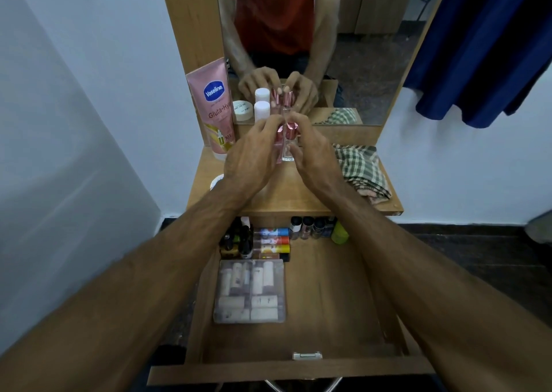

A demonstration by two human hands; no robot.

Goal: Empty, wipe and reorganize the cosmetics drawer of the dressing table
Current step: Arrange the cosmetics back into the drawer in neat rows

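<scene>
On the dressing table top [286, 194] both my hands reach to two small bottles with pink metallic caps. My left hand [254, 155] grips the pink bottle [280, 140]. My right hand [313, 158] grips the clear bottle [289, 145] beside it. Both bottles stand upright close to the mirror. Below, the wooden drawer [328, 302] is pulled out. It holds a clear plastic box of small tubes [249, 291], several coloured lip balms [271, 240], dark dropper bottles [236, 239] and small jars [307, 225] along the back.
A pink Vaseline lotion tube [216, 107] leans at the table's back left, with a white-capped bottle [262, 110] and a round white jar [242, 110] beside it. A checked cloth [361, 167] lies at the right. A blue curtain [484, 48] hangs at the far right.
</scene>
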